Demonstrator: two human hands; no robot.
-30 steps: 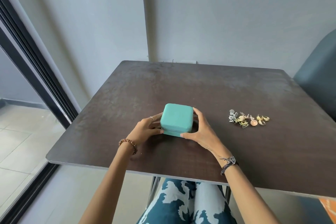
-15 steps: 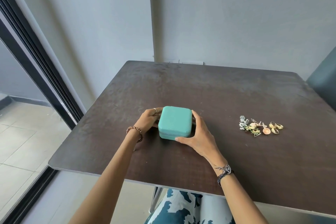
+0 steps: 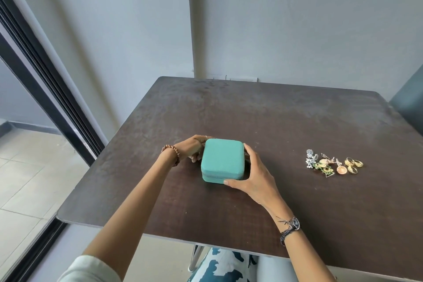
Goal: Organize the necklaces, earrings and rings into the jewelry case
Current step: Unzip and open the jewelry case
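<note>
Head view shows your left hand [image 3: 191, 149] and right hand [image 3: 253, 173] clasping the closed jewelry case [image 3: 221, 160] from either side, likely steadying it for unzipping, while the loose jewelry [image 3: 333, 164] waits well right of it on the surface [image 3: 274, 121].

One jewelry case [image 3: 222, 160]; three gold rings [image 3: 353, 164].

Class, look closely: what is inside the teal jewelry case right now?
Nothing inside shows: the teal jewelry case is closed, held by the left hand and right hand. The jewelry pile lies outside on the table.
</note>
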